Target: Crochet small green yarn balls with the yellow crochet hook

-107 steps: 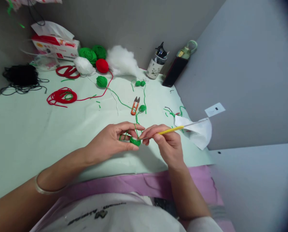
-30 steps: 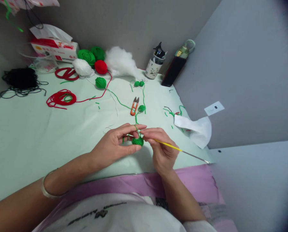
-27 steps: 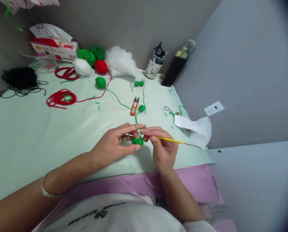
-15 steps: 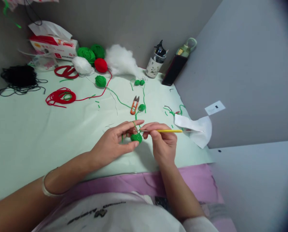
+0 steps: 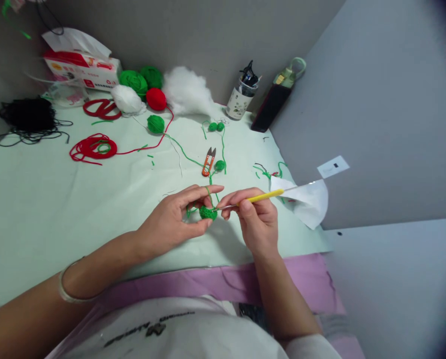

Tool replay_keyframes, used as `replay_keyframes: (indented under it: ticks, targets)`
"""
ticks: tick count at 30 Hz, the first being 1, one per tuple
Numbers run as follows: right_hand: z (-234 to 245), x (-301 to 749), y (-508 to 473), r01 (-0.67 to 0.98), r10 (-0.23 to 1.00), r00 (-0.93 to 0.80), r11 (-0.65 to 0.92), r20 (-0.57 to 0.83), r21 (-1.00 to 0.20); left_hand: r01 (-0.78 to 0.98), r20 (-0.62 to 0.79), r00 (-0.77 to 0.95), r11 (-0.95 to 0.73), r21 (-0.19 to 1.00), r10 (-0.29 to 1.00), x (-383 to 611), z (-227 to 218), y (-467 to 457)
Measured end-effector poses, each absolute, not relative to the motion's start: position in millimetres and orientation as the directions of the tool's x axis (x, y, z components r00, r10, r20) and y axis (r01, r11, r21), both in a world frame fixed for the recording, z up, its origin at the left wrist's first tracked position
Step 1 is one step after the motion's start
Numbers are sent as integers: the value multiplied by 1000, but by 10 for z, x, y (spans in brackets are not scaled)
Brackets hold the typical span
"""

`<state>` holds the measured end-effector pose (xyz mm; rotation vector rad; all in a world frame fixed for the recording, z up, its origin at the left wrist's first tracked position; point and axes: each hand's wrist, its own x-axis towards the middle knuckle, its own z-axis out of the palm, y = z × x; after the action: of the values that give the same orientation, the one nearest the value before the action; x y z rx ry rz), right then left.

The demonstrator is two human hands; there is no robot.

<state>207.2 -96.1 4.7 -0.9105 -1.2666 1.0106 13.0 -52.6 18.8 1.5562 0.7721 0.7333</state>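
Between the thumb and fingers of my left hand [image 5: 174, 214] is a small rounded green crochet piece [image 5: 207, 213]. Green yarn [image 5: 187, 155] loops over the left index finger and runs back toward a green yarn ball [image 5: 156, 124]. My right hand [image 5: 258, 217] is closed around the yellow grip of a crochet hook [image 5: 265, 195]. The hook's metal tip meets the upper right edge of the green piece; whether it passes through a stitch I cannot tell. Just beyond the hands lie orange thread snips [image 5: 208, 162] and a small green crocheted ball [image 5: 219, 165].
Toward the back stand a tissue pack [image 5: 82, 70], white stuffing [image 5: 187, 92], a pen cup [image 5: 241, 97] and a dark bottle [image 5: 273, 104]. Red scissors [image 5: 102, 109], coiled red cord [image 5: 93, 148] and black yarn [image 5: 28, 115] lie left. White paper [image 5: 308, 202] rests against the right wall.
The hook has tilted, its rear end rising and its tip dipping to the green piece. My right hand has shifted slightly right, and the green piece slightly left.
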Motion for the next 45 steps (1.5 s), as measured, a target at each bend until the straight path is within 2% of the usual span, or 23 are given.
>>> replay_keyframes:
  ticks: [5,10,13,16,20,22,25,29,31,34,36,41,45]
  targets:
    - [110,2093,-1009,83,908,-30,419,418,-904,120,62,586,-161,980,808,126,154,-520]
    - [132,2113,-1009,239,826,-173,563,536,-791,165,57,602,-195,967,796,126,138,-516]
    - [128,2089,-1002,362,747,-252,663,616,-656,176,22,590,-156,972,807,129,142,-510]
    - [91,2039,-1023,497,666,-260,713,699,-494,112,-32,561,-37,993,827,133,148,-501]
    - [-19,1992,-1089,713,569,-245,655,785,-252,-73,-90,534,152,986,841,149,155,-530]
    - [-76,1991,-1126,771,559,-248,609,791,-188,-121,-102,504,187,975,858,165,152,-568]
    - [-125,2010,-1175,783,591,-215,580,777,-224,-220,-133,538,291,931,833,181,138,-622]
    - [-117,2017,-1177,747,549,-202,622,811,-235,-291,-213,684,529,797,697,165,134,-617]
    - [-97,1992,-1141,676,551,-133,658,824,-331,-282,-225,728,583,762,647,147,146,-585]
    - [-56,1938,-1080,469,610,47,686,791,-556,-284,-215,718,561,778,662,124,169,-531]
    - [-20,1921,-1061,354,665,117,666,738,-657,-269,-207,686,508,818,697,115,173,-501]
    - [78,1990,-1085,247,799,143,543,584,-803,-216,-201,673,449,867,712,89,142,-457]
    - [102,2055,-1097,55,894,154,417,420,-907,-177,-215,720,474,863,660,67,144,-435]
